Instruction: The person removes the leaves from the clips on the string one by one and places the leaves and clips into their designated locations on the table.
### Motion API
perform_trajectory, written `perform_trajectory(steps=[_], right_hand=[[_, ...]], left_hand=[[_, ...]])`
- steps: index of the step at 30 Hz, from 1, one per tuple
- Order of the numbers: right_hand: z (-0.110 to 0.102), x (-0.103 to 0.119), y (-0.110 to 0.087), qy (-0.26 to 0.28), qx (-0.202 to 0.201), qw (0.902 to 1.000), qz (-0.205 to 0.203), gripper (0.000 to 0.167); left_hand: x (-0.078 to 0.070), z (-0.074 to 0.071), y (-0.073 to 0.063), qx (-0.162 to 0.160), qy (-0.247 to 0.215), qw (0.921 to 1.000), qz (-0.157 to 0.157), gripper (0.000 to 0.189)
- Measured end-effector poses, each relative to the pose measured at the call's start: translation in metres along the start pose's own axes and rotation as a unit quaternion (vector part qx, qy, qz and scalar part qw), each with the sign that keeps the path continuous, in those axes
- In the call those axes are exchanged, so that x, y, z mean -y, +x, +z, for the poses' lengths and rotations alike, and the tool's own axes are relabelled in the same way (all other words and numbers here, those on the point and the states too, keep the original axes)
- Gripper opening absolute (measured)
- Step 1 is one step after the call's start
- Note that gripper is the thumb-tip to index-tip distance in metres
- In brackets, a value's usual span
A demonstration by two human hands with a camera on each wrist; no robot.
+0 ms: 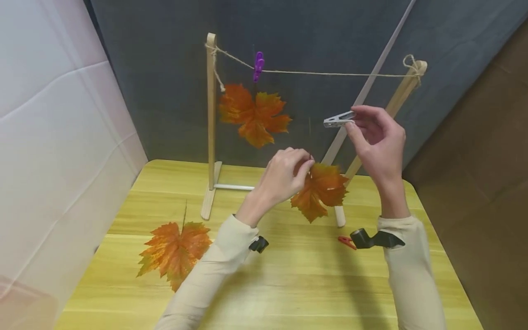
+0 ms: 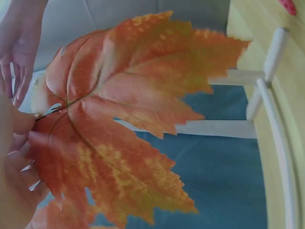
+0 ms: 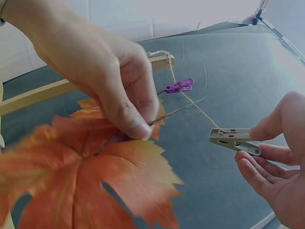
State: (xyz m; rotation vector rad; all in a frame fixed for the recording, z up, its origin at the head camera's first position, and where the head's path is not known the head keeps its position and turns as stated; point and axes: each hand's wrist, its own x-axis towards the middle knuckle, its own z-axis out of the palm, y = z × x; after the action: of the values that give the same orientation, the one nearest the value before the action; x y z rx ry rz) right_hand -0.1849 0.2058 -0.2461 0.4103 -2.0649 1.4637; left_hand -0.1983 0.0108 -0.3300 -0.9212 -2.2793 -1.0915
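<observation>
My left hand point(image 1: 286, 172) pinches an orange maple-like leaf point(image 1: 323, 188) by its thin stem point(image 3: 174, 114), the leaf hanging below the fingers and the stem's free end pointing up. To its right and higher, my right hand point(image 1: 379, 142) grips a grey clothespin point(image 1: 339, 120) between thumb and fingers at its handle end, its nose pointing left. Both hands are below the twine point(image 1: 330, 74) in the head view. A purple clothespin point(image 1: 258, 66) clips another orange leaf point(image 1: 255, 114) to that twine, near the left post.
The twine runs between two wooden posts point(image 1: 211, 114) of a stand on the yellow wood-grain table point(image 1: 288, 284). A third leaf point(image 1: 177, 252) lies at the table's left. On the right lies a red clothespin point(image 1: 346, 242), close to the right sleeve's black strap point(image 1: 377, 239).
</observation>
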Motion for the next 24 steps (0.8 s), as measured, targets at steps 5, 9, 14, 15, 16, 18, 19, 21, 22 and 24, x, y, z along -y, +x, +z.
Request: perform_trajectory(steps=[5, 9, 14, 15, 16, 18, 19, 21, 22, 24], right_hand=[[-0.002, -0.005, -0.015, 0.005, 0.009, 0.9996, 0.025, 0.031], [-0.004, -0.01, -0.027, 0.004, 0.013, 0.9993, 0.036, 0.031], [-0.008, -0.016, -0.042, -0.002, 0.015, 0.9989, 0.043, 0.032], [-0.008, -0.016, -0.044, -0.002, 0.015, 0.9988, 0.046, 0.032], [-0.009, -0.017, -0.046, -0.002, 0.015, 0.9987, 0.048, 0.032], [-0.009, -0.018, -0.05, -0.003, 0.015, 0.9984, 0.054, 0.032], [-0.01, -0.019, -0.051, -0.005, 0.015, 0.9983, 0.056, 0.032], [-0.01, -0.02, -0.054, -0.008, 0.016, 0.998, 0.061, 0.032], [-0.011, -0.021, -0.055, -0.009, 0.016, 0.9979, 0.063, 0.032], [-0.011, -0.022, -0.058, -0.014, 0.017, 0.9977, 0.064, 0.032]], left_hand=[[0.008, 0.001, -0.014, 0.011, 0.0, 0.9996, -0.025, 0.015], [0.015, 0.001, -0.027, 0.033, -0.016, 0.9973, -0.063, 0.016], [0.023, 0.004, -0.041, 0.051, -0.035, 0.9932, -0.098, 0.016], [0.024, 0.004, -0.043, 0.052, -0.038, 0.9929, -0.101, 0.016], [0.025, 0.004, -0.045, 0.051, -0.038, 0.9928, -0.101, 0.016], [0.027, 0.003, -0.048, 0.049, -0.041, 0.993, -0.099, 0.016], [0.028, 0.003, -0.049, 0.049, -0.042, 0.9931, -0.098, 0.016], [0.03, 0.003, -0.053, 0.05, -0.042, 0.993, -0.098, 0.018], [0.032, 0.004, -0.054, 0.05, -0.041, 0.9931, -0.098, 0.018], [0.033, 0.004, -0.057, 0.052, -0.04, 0.9928, -0.1, 0.017]])
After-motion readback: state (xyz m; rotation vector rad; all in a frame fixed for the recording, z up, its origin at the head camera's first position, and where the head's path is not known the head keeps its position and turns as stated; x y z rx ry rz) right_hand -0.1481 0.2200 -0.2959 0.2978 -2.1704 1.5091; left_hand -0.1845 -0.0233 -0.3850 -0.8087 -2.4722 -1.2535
